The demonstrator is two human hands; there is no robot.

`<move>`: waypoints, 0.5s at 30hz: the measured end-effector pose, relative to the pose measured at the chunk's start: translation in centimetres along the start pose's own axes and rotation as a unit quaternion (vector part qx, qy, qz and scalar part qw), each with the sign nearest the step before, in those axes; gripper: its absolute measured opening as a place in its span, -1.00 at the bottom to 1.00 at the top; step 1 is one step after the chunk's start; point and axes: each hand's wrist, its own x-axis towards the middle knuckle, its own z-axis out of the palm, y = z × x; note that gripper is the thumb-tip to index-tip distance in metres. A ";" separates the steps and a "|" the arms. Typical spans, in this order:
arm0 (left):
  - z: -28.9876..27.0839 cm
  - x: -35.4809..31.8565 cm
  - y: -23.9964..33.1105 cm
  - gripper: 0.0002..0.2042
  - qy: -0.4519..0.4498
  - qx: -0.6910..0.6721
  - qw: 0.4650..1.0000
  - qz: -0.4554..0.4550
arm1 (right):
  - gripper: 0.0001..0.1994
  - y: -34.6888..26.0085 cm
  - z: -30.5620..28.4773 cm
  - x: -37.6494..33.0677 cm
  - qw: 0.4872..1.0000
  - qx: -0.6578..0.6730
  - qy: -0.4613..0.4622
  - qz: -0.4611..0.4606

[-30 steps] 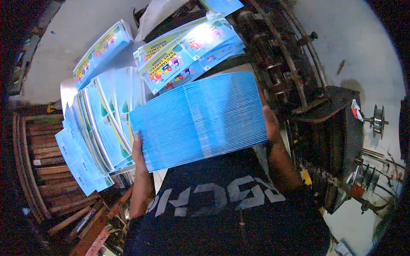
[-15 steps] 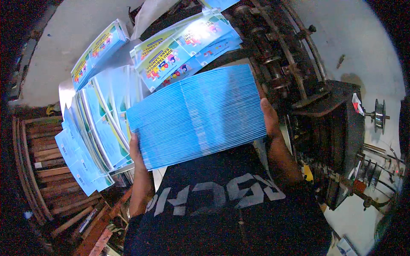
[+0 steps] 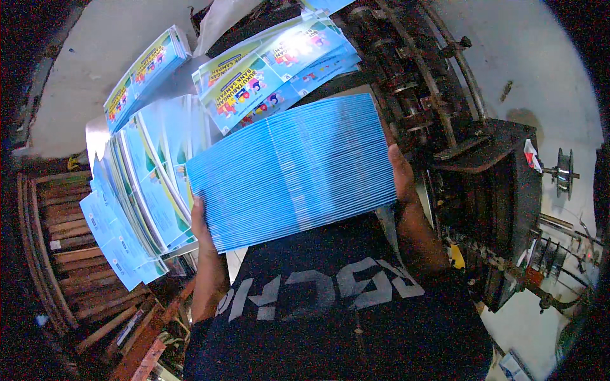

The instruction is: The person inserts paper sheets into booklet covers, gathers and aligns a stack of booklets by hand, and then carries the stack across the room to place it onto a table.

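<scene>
A thick stack of blue booklets [image 3: 292, 174], folded edges facing up, is held between my two hands in front of my chest. My left hand [image 3: 201, 223] grips its left end, the thumb showing at the lower corner and the other fingers hidden. At the opposite end my right hand [image 3: 401, 173] presses against the side, its remaining fingers out of sight behind the stack. Just beyond lie printed booklet covers [image 3: 273, 70] in a loose pile. Left of the held stack, more printed sheets [image 3: 155, 171] lean in a fanned row.
Another small pile of printed covers [image 3: 147, 73] lies at the far left. Dark machinery with metal rods [image 3: 413, 82] stands at the far right, near a dark cabinet [image 3: 483, 190]. A wooden slatted rack [image 3: 70, 241] is at the left. A spool [image 3: 564, 173] sits at the right wall.
Almost nothing differs. The held stack and both hands stay in nearly the same place, with a very slight shift of the whole view.
</scene>
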 end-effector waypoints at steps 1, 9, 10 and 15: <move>0.2 0.0 0.1 -0.59 0.004 0.002 1.000 -0.002 | -0.37 -1.1 0.9 -0.1 1.000 -0.009 -0.007 -0.016; 0.6 0.0 0.6 -0.62 -0.019 -0.005 1.000 -0.008 | -0.35 -1.0 0.1 -0.2 0.986 0.142 -0.062 0.068; 0.1 0.1 0.4 -0.59 -0.016 0.000 0.999 -0.029 | -0.35 -0.9 0.1 -0.2 0.986 0.142 -0.062 0.069; 0.8 -0.1 0.8 -0.54 -0.021 0.011 0.998 -0.059 | -0.34 3.9 -4.4 0.5 0.981 0.181 -0.047 0.056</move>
